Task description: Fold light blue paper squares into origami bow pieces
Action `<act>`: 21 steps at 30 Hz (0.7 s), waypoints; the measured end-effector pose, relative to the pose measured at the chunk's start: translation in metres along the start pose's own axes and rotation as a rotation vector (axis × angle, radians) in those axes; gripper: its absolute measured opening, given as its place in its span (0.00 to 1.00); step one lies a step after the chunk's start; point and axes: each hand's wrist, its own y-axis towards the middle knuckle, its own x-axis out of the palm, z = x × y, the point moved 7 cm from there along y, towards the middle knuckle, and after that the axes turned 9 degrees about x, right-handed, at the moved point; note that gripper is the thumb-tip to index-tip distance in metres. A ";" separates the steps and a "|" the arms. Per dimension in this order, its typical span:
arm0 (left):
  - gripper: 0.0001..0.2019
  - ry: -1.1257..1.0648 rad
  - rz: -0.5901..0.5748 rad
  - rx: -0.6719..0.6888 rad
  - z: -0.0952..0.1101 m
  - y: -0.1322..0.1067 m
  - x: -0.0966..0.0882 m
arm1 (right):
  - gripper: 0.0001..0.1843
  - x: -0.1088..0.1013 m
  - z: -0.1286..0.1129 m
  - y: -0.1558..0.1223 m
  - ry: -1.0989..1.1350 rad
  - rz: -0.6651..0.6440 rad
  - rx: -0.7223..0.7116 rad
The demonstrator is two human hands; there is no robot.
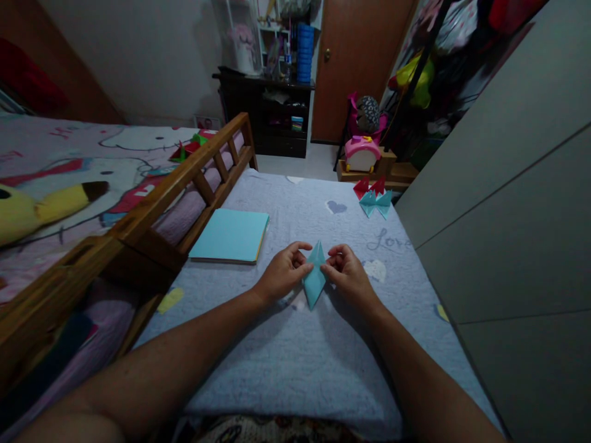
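Both hands are at work on one blue folded paper (pixel 315 278), a long kite-like shape lying on the grey bed cover (pixel 295 363) at the middle of the view, its sharp tip pointing to 6 o'clock. The left hand (pixel 282 272) pinches its left edge between thumb and fingertips, and the right hand (pixel 347 275) is closed the same way on its right edge. This looks like a crease being pressed in or a flap being narrowed. A further fold would call for keeping the edges lined up on the centre line and pressing firmly on this soft cover. By count: one paper in hand, one stack of blue sheets (pixel 229 235) at 10 o'clock from the hands, and at 1 o'clock what look like two red pieces (pixel 369 186) and two blue pieces (pixel 376 203), touching.
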 end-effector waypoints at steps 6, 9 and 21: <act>0.10 0.646 -0.086 0.132 0.003 -0.001 0.002 | 0.05 0.006 -0.005 0.000 -0.572 0.093 -0.169; 0.12 0.807 -0.066 0.236 0.007 -0.001 0.001 | 0.05 0.010 -0.007 0.000 -0.747 0.124 -0.284; 0.05 1.107 -0.522 0.663 0.016 -0.027 0.032 | 0.13 0.021 -0.010 -0.011 -0.900 -0.088 -0.518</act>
